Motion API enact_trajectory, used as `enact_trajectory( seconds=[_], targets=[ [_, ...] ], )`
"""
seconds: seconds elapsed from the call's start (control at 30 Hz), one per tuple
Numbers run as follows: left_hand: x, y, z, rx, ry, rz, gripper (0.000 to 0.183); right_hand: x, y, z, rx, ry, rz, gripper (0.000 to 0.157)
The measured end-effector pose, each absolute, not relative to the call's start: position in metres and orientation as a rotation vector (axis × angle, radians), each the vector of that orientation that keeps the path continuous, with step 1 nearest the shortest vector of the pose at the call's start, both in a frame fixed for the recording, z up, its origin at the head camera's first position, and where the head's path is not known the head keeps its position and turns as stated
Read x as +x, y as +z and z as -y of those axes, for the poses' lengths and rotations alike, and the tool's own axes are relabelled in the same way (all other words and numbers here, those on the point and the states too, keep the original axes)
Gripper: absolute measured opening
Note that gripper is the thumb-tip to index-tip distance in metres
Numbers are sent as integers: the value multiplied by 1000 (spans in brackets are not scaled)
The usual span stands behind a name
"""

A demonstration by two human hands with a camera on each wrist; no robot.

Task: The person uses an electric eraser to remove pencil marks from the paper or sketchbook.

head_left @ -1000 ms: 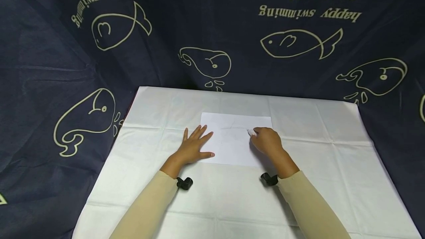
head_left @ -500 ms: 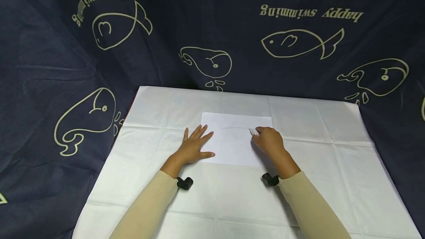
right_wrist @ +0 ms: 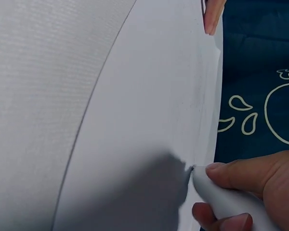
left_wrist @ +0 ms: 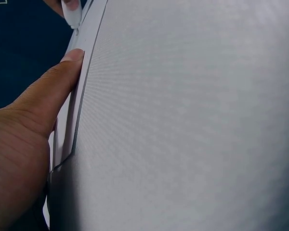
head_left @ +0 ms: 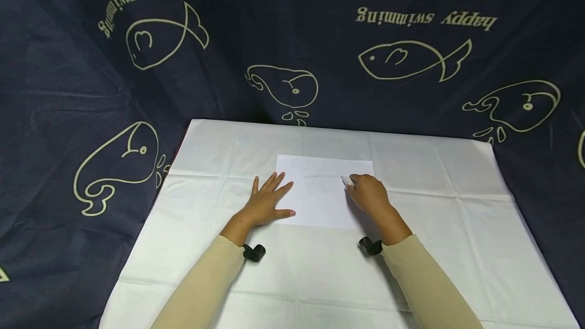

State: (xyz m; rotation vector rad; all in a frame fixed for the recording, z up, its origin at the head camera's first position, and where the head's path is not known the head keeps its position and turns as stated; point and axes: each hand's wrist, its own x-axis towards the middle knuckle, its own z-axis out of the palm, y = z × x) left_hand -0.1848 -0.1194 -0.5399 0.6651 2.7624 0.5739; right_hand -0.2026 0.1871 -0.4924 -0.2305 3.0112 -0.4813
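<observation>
at the far left we see a dark blue curtain [head_left: 50, 131] printed with pale whales and fish, then the white cloth [head_left: 219, 151] that covers the table. next come a beige left sleeve [head_left: 203, 281] and our left hand [head_left: 265, 204], its fingers spread wide and lying flat, the thumb and fingertips on the left edge of a white sheet of paper [head_left: 315, 207]. the paper lies flat on the cloth, between our hands; across its upper part we make out faint grey lines [head_left: 326, 176]. at their right end we find a thick white pen [right_wrist: 231, 202], tilted, its tip meeting its shadow on the paper. our right hand [head_left: 369, 194] pinches it between thumb and curled fingers, over the sheet's right edge, with the beige right sleeve [head_left: 427, 278] behind.
</observation>
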Motion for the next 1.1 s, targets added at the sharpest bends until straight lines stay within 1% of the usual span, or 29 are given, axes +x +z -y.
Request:
enact_trajectory(
  seconds=[0.27,0.67,1.1],
  targets=[
    [-184,-541,119,658,568,-2773,87,-204,-491,-186,-197,-465,-2997,37],
    [-185,-539,119,659,560,-2764,88,-208,-491,-183,-157,-422,-2952,42],
    [-184,-539,118,664,550,-2769,87,-208,-488,-182,-128,-409,-2920,44]
  ],
)
